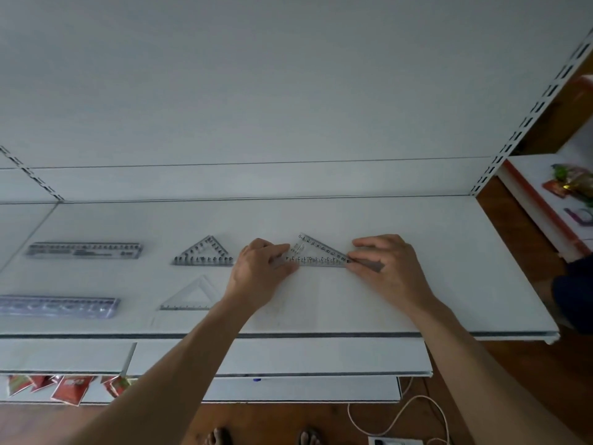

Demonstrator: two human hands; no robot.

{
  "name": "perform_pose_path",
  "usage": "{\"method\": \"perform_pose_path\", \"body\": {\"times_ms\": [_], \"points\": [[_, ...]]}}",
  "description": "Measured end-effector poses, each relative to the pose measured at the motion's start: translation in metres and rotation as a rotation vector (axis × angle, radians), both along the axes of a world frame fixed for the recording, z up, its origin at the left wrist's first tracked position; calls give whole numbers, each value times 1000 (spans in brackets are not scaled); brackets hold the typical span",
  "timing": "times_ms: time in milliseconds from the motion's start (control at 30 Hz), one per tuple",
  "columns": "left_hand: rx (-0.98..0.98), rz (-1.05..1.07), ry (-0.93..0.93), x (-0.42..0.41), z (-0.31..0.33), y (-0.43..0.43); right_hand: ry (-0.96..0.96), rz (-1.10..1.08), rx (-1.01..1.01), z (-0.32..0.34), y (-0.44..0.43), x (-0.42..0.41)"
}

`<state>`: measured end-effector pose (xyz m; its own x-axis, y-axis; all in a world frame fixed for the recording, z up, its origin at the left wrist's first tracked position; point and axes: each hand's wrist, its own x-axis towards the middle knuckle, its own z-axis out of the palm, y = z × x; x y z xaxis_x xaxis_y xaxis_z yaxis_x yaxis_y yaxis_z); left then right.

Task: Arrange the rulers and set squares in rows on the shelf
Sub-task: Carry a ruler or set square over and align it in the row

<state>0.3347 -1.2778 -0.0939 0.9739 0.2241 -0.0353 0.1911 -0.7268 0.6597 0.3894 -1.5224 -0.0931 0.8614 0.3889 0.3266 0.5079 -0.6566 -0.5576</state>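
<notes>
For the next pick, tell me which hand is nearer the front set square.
Left. The left hand sits just right of the front set square; the right hand is farther right, at the held set square's far corner.

Bare forearms [192, 348] with no sleeve in view lead to the bare left hand [260, 268] and right hand [385, 264]; bare toes [218, 437] below.

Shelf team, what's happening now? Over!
Left hand and right hand pinch set square corners. It lies flat on shelf. Nothing blocking.
</notes>
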Motion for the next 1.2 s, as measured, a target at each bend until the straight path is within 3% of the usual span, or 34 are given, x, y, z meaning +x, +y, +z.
{"method": "perform_pose_path", "body": {"times_ms": [833, 1100, 1200], "points": [[46, -5, -18, -8, -3, -3, 73, -36, 9, 3, 0, -2], [-18, -38, -27, -30, 12, 3, 202, -132, 45, 15, 7, -8], [-8, -38, -54, -48, 26, 22, 145, -167, -6, 27, 29, -11]]}}
